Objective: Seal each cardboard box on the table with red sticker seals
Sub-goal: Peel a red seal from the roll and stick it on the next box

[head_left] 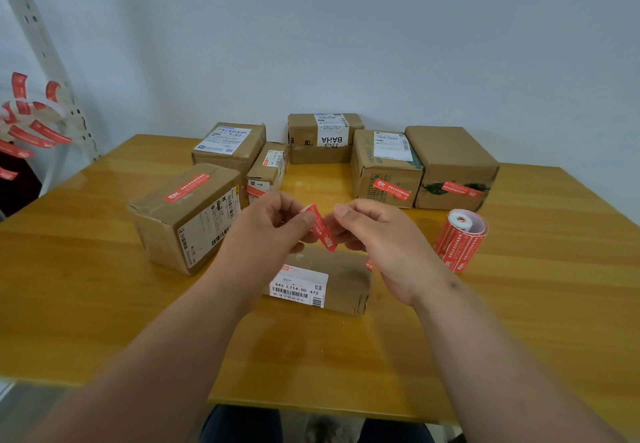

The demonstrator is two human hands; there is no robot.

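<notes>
Pale grey wall behind, and in front of it a glossy yellow wooden table (104, 269) carrying a scatter of brown cardboard boxes. Both of the person's hands are raised together over the middle of it. The left hand (273, 224) and the right hand (374, 234) each pinch one end of a single red rectangular sticker seal with white print (323, 231), which hangs bent between the fingertips, clear of any box.

Directly beneath the hands lies a low flat cardboard box with a white barcode label (343, 286); a bit of red shows at its far right edge, just under the right hand. Just to the right of the right hand stands a roll of red sticker seals on white backing (459, 240), resting on the table. Left of the left hand sits a large cardboard box with a red seal across its top (187, 214). Beyond the hands, near the wall, stand five more boxes, three of them showing red seals on their front faces. Loose strips of red seals hang from a white perforated metal upright (45, 61) far off to the left.
</notes>
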